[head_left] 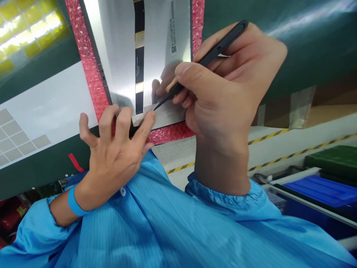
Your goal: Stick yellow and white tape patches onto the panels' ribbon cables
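My right hand [225, 100] grips black pointed tweezers [213, 54], held slanted like a pen. Their tip meets a pale strip [170, 116] along the near edge of a shiny silver panel [163, 44]. My left hand [113, 156] lies at the panel's near left corner with its fingers bent and spread; its index fingertip presses the strip, close to the tweezers' tip. A black ribbon-like band [139, 61] runs down the panel, ending near the strip. Whether the strip is tape or film I cannot tell.
Pink bubble wrap [173, 134] lies under the panel on a dark green table [64, 149]. At left are a white sheet with grey squares [55, 89] and a sheet of yellow squares [30, 22]. A blue crate [320, 188] stands at lower right.
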{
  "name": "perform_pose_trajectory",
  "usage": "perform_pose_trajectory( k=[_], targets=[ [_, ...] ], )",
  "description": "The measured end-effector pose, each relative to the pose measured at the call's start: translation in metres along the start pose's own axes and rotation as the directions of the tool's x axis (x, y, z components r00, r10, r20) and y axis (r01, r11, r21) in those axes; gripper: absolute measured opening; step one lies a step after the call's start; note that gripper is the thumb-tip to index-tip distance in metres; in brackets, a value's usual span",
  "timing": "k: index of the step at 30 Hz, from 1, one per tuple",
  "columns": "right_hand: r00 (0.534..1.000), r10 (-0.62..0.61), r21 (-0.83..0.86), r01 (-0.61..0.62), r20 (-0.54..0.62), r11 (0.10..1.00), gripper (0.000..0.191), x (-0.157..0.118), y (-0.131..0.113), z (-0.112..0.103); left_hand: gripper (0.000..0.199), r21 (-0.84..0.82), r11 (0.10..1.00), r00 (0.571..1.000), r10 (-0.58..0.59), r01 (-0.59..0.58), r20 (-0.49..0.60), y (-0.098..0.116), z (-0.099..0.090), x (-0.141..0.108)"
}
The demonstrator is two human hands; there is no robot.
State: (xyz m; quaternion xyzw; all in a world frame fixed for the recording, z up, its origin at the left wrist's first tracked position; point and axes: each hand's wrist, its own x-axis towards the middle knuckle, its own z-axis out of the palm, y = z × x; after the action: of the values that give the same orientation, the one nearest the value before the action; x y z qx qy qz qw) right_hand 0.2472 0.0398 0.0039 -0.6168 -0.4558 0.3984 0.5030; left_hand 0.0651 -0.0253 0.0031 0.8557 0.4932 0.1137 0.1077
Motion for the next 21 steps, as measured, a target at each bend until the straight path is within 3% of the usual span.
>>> perform_pose_trajectory(
  k=[7, 13, 17, 21],
  targets=[
    [0.996, -0.054, 0.077, 0.059, -0.065, 0.995, 0.025, 0.003, 0.020, 0.004, 0.051, 0.034, 0.982, 0.982, -0.187, 0.185, 0.034, 0.003, -0.006, -0.009],
    [0.993, -0.085, 0.166, 0.097, -0.079, 0.981, 0.026, 0.005, 0.026, 0.007, 0.061, 0.093, 0.985, 0.989, -0.148, 0.146, 0.014, 0.013, -0.001, -0.006],
    [0.992, -0.016, 0.196, 0.040, -0.122, 0.980, 0.021, 0.004, 0.025, 0.011, 0.054, 0.095, 0.959, 0.962, -0.271, 0.267, 0.024, 0.006, -0.011, -0.011],
    [0.987, 0.056, 0.259, -0.015, -0.153, 0.966, 0.023, 0.002, 0.026, 0.015, 0.051, 0.007, 0.932, 0.931, -0.361, 0.362, -0.048, -0.010, -0.022, -0.014]
  ],
)
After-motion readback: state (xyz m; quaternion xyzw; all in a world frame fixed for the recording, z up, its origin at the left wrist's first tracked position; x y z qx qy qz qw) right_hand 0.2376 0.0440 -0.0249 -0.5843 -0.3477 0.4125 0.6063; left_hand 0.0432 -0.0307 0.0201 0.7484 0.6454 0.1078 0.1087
